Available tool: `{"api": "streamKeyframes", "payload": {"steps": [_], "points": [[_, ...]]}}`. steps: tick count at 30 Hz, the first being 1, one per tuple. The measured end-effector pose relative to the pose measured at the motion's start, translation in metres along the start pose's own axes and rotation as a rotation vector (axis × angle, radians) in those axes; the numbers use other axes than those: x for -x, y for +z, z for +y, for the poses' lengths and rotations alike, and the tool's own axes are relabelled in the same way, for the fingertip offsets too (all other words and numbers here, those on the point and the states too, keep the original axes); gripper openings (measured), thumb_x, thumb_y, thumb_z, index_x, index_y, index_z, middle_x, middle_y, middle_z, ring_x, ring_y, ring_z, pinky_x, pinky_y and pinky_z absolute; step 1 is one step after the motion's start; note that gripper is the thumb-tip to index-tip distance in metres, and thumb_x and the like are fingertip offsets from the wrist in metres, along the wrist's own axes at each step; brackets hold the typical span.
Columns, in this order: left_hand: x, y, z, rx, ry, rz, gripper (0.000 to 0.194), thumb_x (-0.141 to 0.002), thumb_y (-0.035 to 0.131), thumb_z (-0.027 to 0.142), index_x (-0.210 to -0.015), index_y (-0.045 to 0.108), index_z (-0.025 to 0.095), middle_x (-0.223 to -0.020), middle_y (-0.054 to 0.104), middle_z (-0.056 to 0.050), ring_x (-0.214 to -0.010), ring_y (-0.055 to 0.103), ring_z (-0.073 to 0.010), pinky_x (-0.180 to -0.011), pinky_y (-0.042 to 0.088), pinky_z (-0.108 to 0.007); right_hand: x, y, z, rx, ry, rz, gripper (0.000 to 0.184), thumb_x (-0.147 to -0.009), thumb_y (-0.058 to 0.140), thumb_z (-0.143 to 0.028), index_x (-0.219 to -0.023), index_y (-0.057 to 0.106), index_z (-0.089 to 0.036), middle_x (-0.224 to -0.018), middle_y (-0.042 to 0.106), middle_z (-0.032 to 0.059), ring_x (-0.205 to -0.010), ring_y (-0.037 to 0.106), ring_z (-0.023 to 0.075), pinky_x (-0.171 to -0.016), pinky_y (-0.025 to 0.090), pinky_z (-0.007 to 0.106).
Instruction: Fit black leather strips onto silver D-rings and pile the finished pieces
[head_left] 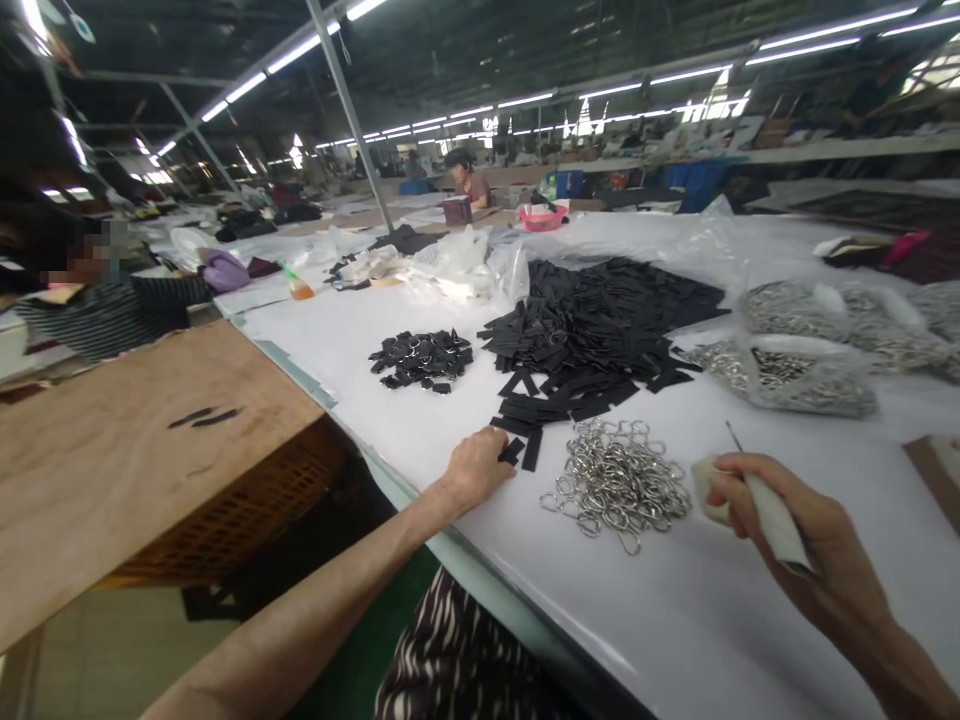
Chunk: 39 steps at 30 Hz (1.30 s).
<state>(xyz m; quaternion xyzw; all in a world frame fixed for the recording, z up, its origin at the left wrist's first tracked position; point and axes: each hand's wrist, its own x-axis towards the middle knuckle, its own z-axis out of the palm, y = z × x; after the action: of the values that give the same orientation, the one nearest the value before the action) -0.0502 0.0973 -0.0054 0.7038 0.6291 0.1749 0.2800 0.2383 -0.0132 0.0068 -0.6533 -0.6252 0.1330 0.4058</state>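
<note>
My left hand (pixel 480 465) rests on the white table (pixel 420 420), fingers curled round a black strip (pixel 514 450) at the near edge of a big heap of black strips (pixel 592 320). My right hand (pixel 787 525) is closed on a tape-wrapped tool with a thin metal tip (pixel 772 515), and a pale pad (pixel 705 480) sits under its fingers. A pile of silver metal rings (pixel 619 480) lies between the two hands. A smaller heap of black pieces with rings (pixel 421 358) lies further left.
Clear bags of metal rings (pixel 795 375) lie at the right. Plastic bags (pixel 465 265) and a pink basket (pixel 541 218) sit further back. A plywood bench (pixel 127 450) stands at left over an orange crate (pixel 247 510). Other people sit at the far left and back.
</note>
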Motion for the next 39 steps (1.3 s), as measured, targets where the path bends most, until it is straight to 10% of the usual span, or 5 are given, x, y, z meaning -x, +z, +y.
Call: {"api": "streamKeyframes", "payload": {"steps": [25, 30, 39], "points": [[0.013, -0.013, 0.001, -0.322, 0.016, -0.078, 0.017, -0.069, 0.048, 0.033, -0.079, 0.056, 0.021, -0.068, 0.061, -0.003, -0.063, 0.057, -0.0215, -0.058, 0.039, -0.029, -0.017, -0.031, -0.003, -0.506, 0.283, -0.103, 0.029, -0.081, 0.051, -0.042, -0.086, 0.06, -0.016, -0.058, 0.055, -0.0013, -0.04, 0.036, 0.0059, -0.038, 0.025, 0.019], [0.021, -0.016, 0.001, -0.006, -0.052, -0.007, 0.02, -0.064, 0.058, 0.032, -0.079, 0.062, 0.019, -0.066, 0.062, 0.001, -0.066, 0.058, -0.0196, -0.064, 0.041, -0.028, -0.005, 0.006, -0.017, -0.441, 0.153, -0.169, 0.019, -0.082, 0.052, -0.032, -0.091, 0.06, -0.018, -0.063, 0.059, -0.0005, -0.042, 0.046, 0.0083, -0.046, 0.039, 0.023], [0.047, 0.002, 0.01, 0.974, -0.304, -0.217, 0.022, -0.064, 0.069, 0.027, -0.074, 0.056, 0.014, -0.065, 0.066, -0.004, -0.056, 0.06, -0.0145, -0.055, 0.05, -0.026, 0.016, 0.054, -0.021, 0.001, -0.255, -0.264, 0.014, -0.085, 0.045, -0.017, -0.077, 0.056, -0.019, -0.063, 0.052, -0.0013, -0.058, 0.047, 0.0132, -0.054, 0.036, 0.024]]}}
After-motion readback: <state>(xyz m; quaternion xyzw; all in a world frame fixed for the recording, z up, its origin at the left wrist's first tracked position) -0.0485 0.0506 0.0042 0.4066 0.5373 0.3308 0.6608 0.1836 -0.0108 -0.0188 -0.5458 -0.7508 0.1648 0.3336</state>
